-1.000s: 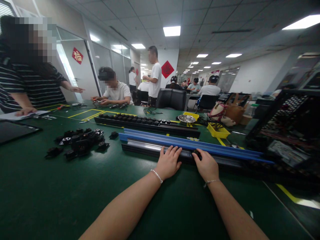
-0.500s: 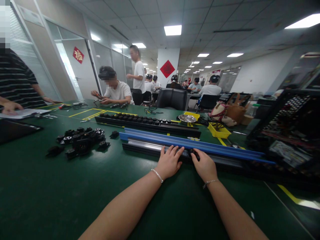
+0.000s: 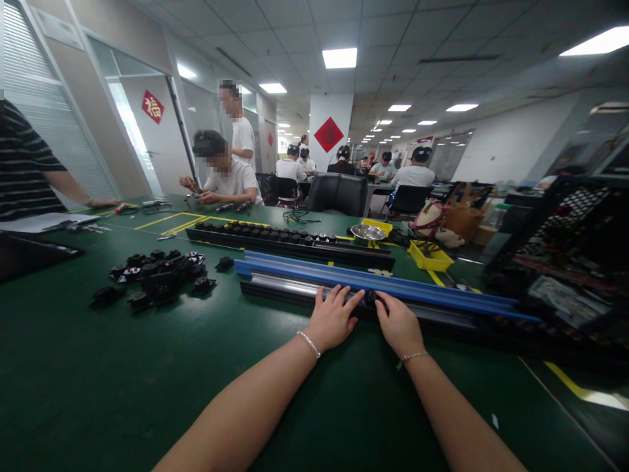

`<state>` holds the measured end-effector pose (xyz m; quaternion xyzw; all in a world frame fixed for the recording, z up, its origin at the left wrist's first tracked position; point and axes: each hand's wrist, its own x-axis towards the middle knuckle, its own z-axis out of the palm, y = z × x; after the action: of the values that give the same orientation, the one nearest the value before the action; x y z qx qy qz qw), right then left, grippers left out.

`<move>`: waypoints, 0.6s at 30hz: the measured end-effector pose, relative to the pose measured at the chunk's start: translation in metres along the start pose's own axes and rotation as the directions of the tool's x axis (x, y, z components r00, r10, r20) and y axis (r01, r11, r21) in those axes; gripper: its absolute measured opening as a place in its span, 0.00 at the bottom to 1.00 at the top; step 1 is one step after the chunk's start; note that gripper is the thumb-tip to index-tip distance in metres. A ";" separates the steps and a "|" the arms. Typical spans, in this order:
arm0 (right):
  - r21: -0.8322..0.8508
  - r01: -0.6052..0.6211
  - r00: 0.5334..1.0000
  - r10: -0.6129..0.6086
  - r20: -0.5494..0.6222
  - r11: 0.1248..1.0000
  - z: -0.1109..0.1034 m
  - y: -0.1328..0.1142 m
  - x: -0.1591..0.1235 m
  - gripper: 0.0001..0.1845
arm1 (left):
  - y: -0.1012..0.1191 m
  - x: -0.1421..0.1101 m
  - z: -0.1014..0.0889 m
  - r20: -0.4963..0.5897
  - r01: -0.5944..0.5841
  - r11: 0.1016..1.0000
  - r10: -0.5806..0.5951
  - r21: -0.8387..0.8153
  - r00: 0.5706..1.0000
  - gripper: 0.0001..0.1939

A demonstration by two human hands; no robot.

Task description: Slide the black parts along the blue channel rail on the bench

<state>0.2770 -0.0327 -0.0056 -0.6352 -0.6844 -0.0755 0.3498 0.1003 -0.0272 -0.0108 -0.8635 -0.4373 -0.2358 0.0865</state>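
My left hand [image 3: 334, 319] lies with its fingers spread across a long black rail [image 3: 278, 294] that has a shiny inner channel. Close to its index finger, a small black part [image 3: 370, 299] sits in the channel. The thumb and fingers of my right hand [image 3: 400, 322] are closed around this part's right side, which they partly hide. Directly behind the black rail runs a long blue rail [image 3: 304, 269]. To the left, a pile of similar-looking black parts [image 3: 162, 278] is spread on the green table [image 3: 236, 380].
Farther back lies another black rail [image 3: 295, 248] with a row of black parts on it. A metal bowl [image 3: 368, 232] and a yellow tray [image 3: 430, 257] stand at the back right. A dark rack [image 3: 555, 249] rises at right. Co-workers sit and stand around.
My right hand has shifted slightly left along the rail, and the small black part is now nearer my left index finger. In the background, the standing person has moved left.
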 end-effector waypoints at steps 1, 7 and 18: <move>0.011 0.007 1.000 -0.007 -0.003 1.000 0.000 0.000 0.000 0.21 | 0.000 0.000 0.000 0.000 0.000 1.000 0.000 0.000 1.000 0.32; 0.076 0.057 0.998 -0.056 -0.016 0.995 0.001 -0.003 0.000 0.21 | 0.000 0.001 0.000 0.008 -0.005 1.000 0.005 0.016 1.000 0.31; 0.155 0.059 0.998 -0.062 0.013 0.986 0.004 -0.004 0.000 0.21 | 0.000 0.001 0.000 0.019 -0.014 0.999 0.013 0.044 1.000 0.31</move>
<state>0.2717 -0.0314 -0.0069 -0.5857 -0.7103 -0.0269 0.3894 0.1012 -0.0266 -0.0103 -0.8666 -0.4374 -0.2171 0.1032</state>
